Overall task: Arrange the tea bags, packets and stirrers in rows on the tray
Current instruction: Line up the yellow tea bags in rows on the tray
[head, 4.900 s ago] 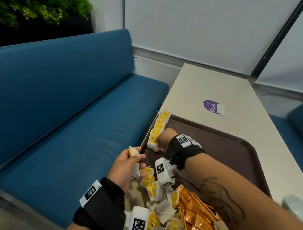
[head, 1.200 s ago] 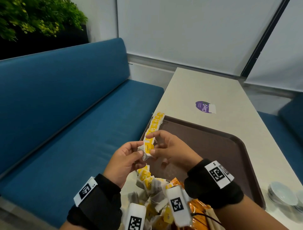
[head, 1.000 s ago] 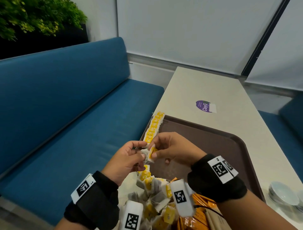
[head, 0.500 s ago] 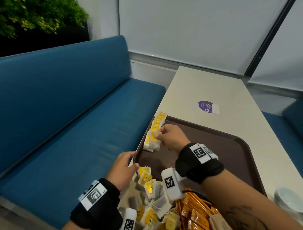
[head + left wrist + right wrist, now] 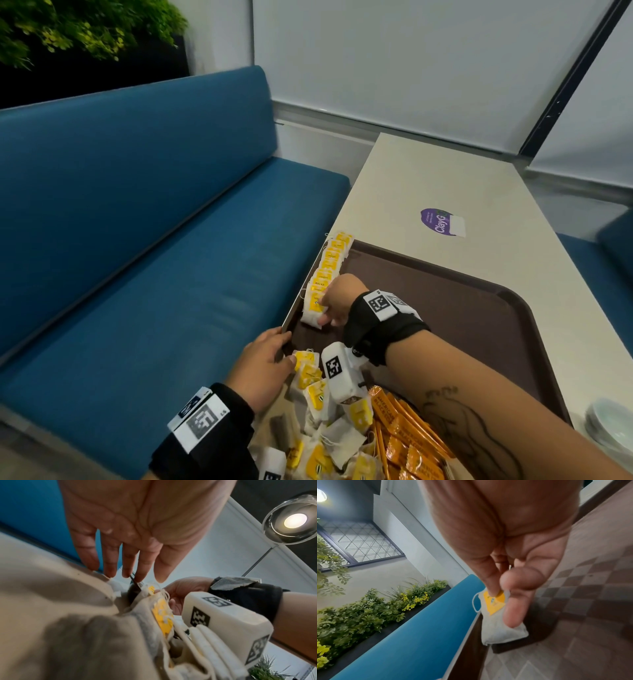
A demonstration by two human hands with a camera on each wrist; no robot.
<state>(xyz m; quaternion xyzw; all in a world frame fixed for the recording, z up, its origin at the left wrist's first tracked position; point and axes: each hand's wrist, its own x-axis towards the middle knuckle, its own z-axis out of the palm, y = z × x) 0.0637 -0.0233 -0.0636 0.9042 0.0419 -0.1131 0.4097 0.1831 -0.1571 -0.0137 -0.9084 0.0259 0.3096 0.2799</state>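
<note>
right hand pinches tea bag at tray left rim, row end | left hand relaxed, fingertips on rim | bare tray beyond right hand | loose bags, orange packets under forearms

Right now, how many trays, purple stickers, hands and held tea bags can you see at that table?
Tray: 1
Purple sticker: 1
Hands: 2, left hand and right hand
Held tea bag: 1, in the right hand
Total: 5
</note>
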